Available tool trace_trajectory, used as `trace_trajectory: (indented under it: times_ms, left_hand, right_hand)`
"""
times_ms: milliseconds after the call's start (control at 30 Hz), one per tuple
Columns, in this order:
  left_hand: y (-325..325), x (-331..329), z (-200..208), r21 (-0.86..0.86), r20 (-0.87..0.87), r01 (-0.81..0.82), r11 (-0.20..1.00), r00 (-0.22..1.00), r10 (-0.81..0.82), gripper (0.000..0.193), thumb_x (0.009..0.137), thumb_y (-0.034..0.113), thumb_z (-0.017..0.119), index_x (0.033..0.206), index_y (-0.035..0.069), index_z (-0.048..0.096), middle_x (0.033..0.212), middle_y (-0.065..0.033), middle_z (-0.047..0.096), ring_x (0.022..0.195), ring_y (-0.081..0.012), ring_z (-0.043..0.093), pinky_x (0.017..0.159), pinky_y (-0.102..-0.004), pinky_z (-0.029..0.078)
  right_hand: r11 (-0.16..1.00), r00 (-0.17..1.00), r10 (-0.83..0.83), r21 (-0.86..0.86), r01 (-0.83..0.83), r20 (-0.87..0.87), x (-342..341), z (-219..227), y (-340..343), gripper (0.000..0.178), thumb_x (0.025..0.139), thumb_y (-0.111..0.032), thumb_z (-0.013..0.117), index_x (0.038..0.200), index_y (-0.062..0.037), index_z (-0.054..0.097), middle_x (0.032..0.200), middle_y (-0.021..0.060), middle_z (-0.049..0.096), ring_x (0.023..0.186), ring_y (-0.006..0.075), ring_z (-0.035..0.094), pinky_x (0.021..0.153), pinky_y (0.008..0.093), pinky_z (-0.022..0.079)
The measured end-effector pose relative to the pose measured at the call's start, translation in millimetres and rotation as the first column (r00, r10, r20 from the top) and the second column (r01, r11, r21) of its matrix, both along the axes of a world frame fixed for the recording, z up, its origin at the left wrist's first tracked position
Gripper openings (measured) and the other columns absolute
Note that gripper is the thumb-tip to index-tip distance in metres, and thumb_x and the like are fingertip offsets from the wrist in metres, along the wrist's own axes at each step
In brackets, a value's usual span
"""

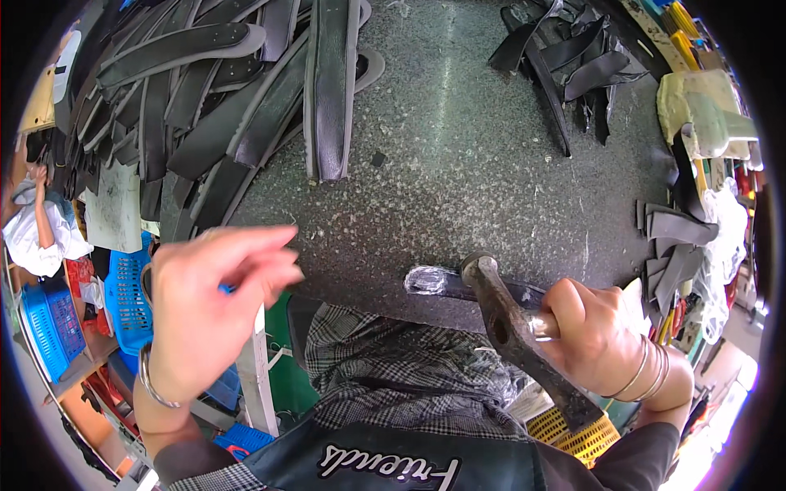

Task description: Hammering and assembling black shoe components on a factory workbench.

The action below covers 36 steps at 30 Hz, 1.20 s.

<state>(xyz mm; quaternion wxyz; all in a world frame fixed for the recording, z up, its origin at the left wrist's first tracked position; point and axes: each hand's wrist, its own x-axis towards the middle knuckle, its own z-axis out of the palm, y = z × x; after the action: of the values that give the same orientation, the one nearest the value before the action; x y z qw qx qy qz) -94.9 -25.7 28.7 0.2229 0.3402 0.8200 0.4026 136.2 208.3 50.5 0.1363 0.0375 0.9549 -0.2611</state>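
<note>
My right hand [591,331] is closed around the handle of a hammer [524,340] with a worn metal head, held low over the near edge of a dark speckled stone slab [458,188]. Beneath the hammer lies a narrow black strip [458,282], one end coated with something whitish and shiny. Part of that strip is hidden by the hammer and hand. My left hand [213,299] is raised off the slab's left near corner, slightly blurred, with fingers half bent and apart. Nothing shows in it.
A heap of black curved strips [205,98] covers the slab's far left. Thin black scraps [585,61] lie far right, with small flat black pieces [675,245] at the right edge. Blue baskets [129,299] stand left, and a yellow basket [585,442] below right. Another person's arm [42,213] shows far left.
</note>
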Motion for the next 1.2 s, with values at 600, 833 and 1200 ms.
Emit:
trace_trajectory:
  times_ms: [600,833,1200]
  left_hand:
    - [41.2,40.8,-42.3,-0.047,-0.687,0.437,0.898,0.639,-0.346,0.030,0.063,0.026,0.083,0.092,0.027,0.078,0.089,0.0091,0.051,0.092,-0.0241,0.037,0.080,-0.0379,0.028]
    - [38.2,41.1,-45.1,-0.078,-0.736,0.406,0.910,0.592,-0.327,0.026,0.065,0.030,0.081,0.090,0.029,0.078,0.092,0.0098,0.049,0.093,-0.0231,0.035,0.077,-0.0393,0.027]
    - [36.6,33.9,-45.7,0.020,-0.541,0.371,0.928,0.785,-0.302,0.036,0.059,0.027,0.087,0.093,0.024,0.077,0.079,0.0091,0.049,0.090,-0.0251,0.038,0.078,-0.0338,0.031]
  right_hand:
    - [0.991,0.993,0.001,0.131,0.014,-0.114,-7.4,7.9,-1.1,0.036,0.081,-0.022,0.072,0.104,0.0004,0.057,0.073,0.0056,0.055,0.054,0.0179,0.060,0.043,0.0334,0.046]
    - [0.988,0.999,0.045,0.145,-0.046,0.011,-32.0,25.9,-0.2,0.030,0.079,-0.030,0.071,0.086,-0.0082,0.052,0.062,0.0020,0.049,0.047,0.0178,0.058,0.039,0.0340,0.045]
    - [0.978,0.998,0.070,0.200,-0.068,-0.003,-37.5,10.4,-5.7,0.016,0.073,-0.006,0.063,0.082,-0.0059,0.050,0.060,0.0036,0.048,0.043,0.0201,0.056,0.037,0.0352,0.046]
